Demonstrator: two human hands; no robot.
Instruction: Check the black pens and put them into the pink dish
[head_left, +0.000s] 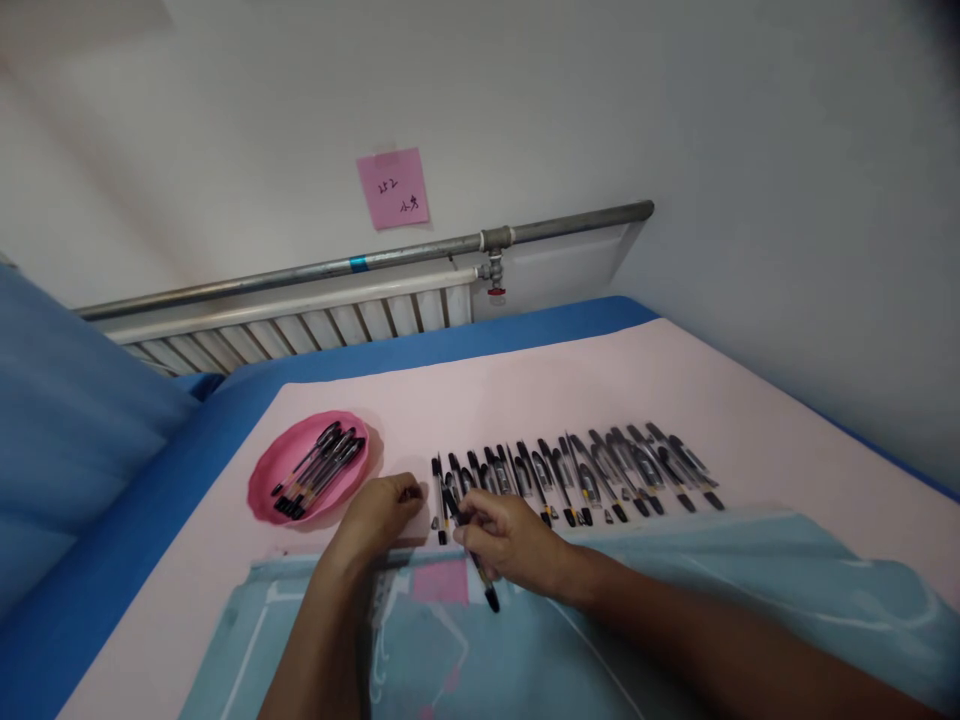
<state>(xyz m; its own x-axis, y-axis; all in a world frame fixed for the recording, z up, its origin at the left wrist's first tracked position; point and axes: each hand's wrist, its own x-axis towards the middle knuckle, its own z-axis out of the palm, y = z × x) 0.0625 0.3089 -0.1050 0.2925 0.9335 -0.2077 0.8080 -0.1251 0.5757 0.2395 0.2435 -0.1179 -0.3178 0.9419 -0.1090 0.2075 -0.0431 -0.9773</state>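
Note:
My right hand [506, 535] grips a black pen [482, 575], which slants down toward me with its dark end over the blue cloth. My left hand [382, 510] rests just left of the row of pens, fingers loosely curled and slightly apart, with nothing visible in it. Between the two hands lies a pen part [439, 500] with black ends. Rightward stretches a long row of pen parts [589, 485]: black caps, clear barrels, refills and small tips. Several black pens [322, 470] lie in a pink bowl [259, 490] to the left of my left hand.
A pink sheet [480, 390] covers the blue-edged table. Light-blue cloth [795, 570] lies along its near side. Behind are a radiator [337, 325], a metal pipe [285, 275] and a pink note [394, 190] on the wall. Blue fabric [67, 410] hangs at left.

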